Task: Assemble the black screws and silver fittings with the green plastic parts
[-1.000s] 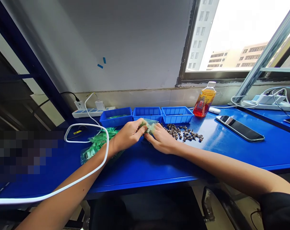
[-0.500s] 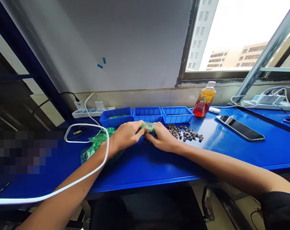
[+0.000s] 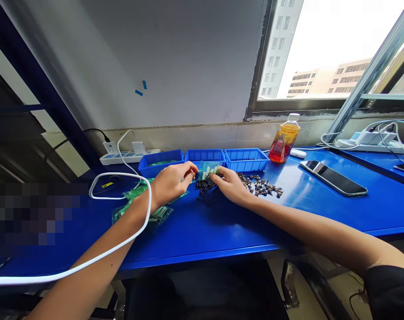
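Clear green-tinted packet [image 3: 208, 169] with pale pegs inside is held just in front of the middle blue bin [image 3: 205, 154], overlapping its lower edge in view. The right hand [image 3: 231, 186], in front of that bin and slightly to its right, pinches the packet's near right corner between thumb and fingers. The left hand [image 3: 171, 181], in front of the bin and to its left, has bent fingers, with thumb and forefinger tips slightly parted beside the packet; whether they touch it I cannot tell. Black screws [image 3: 205, 186] lie in front of the bin, beneath the packet, and silvery screws [image 3: 265, 187] spread to its front right. More green packets [image 3: 160, 215] are piled to its front left, partly under the left hand and forearm. A left bin [image 3: 148, 169] and a right bin [image 3: 246, 166] flank the middle one. Farther to its right stand a bottle [image 3: 283, 140] and, lying flat, a phone [image 3: 334, 178].
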`<state>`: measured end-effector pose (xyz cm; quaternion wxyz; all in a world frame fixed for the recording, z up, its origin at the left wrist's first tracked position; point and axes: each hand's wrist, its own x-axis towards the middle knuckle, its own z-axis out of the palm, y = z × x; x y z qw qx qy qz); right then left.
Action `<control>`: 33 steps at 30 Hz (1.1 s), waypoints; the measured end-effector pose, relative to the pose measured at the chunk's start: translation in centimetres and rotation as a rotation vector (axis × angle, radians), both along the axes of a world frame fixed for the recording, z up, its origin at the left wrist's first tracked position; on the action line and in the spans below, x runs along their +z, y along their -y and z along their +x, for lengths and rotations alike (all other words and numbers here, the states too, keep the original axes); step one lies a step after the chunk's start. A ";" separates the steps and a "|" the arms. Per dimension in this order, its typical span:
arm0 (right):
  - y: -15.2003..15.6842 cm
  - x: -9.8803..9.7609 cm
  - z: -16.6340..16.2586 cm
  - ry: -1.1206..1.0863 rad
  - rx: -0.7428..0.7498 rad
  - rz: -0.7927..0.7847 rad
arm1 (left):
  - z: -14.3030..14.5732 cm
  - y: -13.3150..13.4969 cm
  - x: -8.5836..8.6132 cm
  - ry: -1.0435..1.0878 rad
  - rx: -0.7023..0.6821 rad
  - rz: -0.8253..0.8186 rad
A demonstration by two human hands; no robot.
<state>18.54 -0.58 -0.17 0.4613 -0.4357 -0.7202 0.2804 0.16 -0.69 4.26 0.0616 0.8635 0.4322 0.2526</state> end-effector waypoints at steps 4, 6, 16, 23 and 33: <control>0.0 -0.1 0.0 -0.082 0.005 -0.034 | 0.3 0.2 -0.2 -0.019 -0.006 0.006; -0.1 -0.2 -0.1 -0.116 0.009 -0.039 | 0.5 0.3 -0.2 -0.027 0.008 0.016; 0.5 0.2 -0.3 -0.101 0.020 -0.019 | 0.6 0.2 -0.4 0.063 -0.076 -0.048; 0.6 0.2 -0.3 -0.091 0.017 0.001 | 0.7 0.3 -0.4 0.117 -0.114 -0.079; 0.6 0.2 -0.3 -0.101 0.039 -0.002 | 0.7 0.4 -0.1 0.135 -0.100 -0.104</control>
